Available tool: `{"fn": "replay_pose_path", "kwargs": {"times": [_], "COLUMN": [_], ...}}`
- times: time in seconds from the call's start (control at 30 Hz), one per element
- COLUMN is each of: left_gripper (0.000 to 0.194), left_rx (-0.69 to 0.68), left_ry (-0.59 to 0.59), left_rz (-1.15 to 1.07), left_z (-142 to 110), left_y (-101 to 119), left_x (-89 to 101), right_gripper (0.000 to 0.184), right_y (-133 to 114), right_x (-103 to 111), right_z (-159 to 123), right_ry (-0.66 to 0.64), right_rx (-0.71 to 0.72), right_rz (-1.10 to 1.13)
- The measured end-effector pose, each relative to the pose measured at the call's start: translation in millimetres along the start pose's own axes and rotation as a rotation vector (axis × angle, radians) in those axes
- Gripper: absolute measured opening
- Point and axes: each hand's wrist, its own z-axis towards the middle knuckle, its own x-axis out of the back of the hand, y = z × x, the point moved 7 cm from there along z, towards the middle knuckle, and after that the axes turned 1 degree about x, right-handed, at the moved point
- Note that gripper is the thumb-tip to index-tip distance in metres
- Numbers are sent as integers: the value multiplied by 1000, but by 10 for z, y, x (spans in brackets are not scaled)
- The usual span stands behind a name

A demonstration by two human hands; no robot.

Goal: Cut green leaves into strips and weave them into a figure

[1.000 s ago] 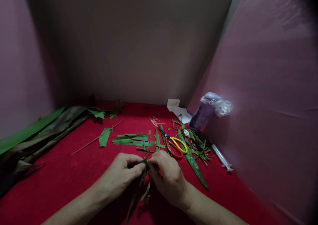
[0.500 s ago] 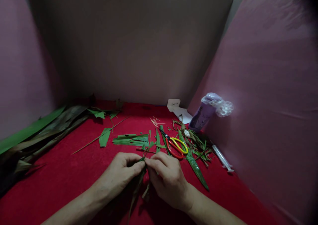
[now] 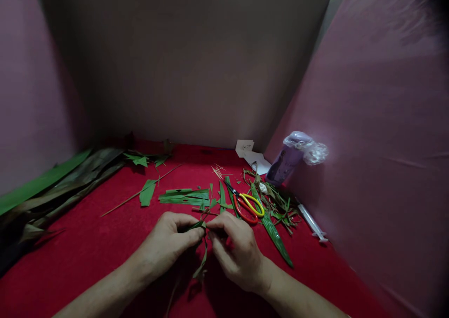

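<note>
1. Swung leftward since the earlier frame, at lower end of leaf strip [image 3: 201, 263]
2. Pinched in left grip [image 3: 171, 237] above red desk [image 3: 87, 243]
3. Touched by right grip [image 3: 236, 248]; whether clasped there, cannot tell

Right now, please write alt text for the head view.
A person's left hand pinches a green leaf piece, the right hand at its end, over red cloth. Leaf strips and scissors lie beyond, a syringe to the right.
</note>
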Motion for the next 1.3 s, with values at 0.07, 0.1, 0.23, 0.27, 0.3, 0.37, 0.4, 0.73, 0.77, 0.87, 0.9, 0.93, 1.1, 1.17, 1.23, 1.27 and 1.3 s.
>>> {"fn": "replay_pose_path", "kwargs": {"times": [0.07,0.1,0.23,0.27,0.3,0.37,0.4,0.73,0.77,0.87,0.9,0.93,1.1,1.17,1.23,1.27,1.3], "left_gripper": [20,21,22,22,22,22,22,26,25,26,26,26,23,23,22,21,21], "left_rx": [11,33,153,173,189,219,237,238,214,148,130,115,59,41,29,26,25], "left_ry": [2,3,4,1,-3,-27,-45,-57,-33,32,52,72,149,167,184,191,198], "left_rz": [-18,-34,-76,-80,-88,-116,-138,-61,-15,62,82,102,174,189,199,202,205], "left_z": [-9,-15,-31,-30,-28,-22,-22,-19,-7,14,14,12,-8,-7,-3,-1,-1], "left_y": [14,8,-51,-59,-63,-65,-66,-85,-77,-26,-3,23,125,140,137,131,123], "left_x": [6,8,10,10,10,0,-10,-1,21,82,103,124,228,261,288,299,308], "right_gripper": [17,17,15,15,15,16,17,11,12,17,18,18,17,17,16,16,15], "right_y": [-7,-8,8,14,20,27,27,39,47,77,88,102,180,209,238,252,264], "right_x": [20,29,35,38,43,54,57,158,163,154,150,150,205,247,292,311,328], "right_z": [1,2,6,7,7,7,7,81,91,112,117,121,146,157,165,169,172], "right_ry": [14,20,29,38,50,77,85,96,85,39,29,23,48,72,93,99,103], "right_rx": [3,5,13,15,15,13,12,39,46,58,56,49,-8,-25,-48,-61,-74], "right_rz": [-15,-23,-35,-32,-25,-7,3,-227,-274,-370,-388,-406,-440,-429,-423,-421,-417]}}
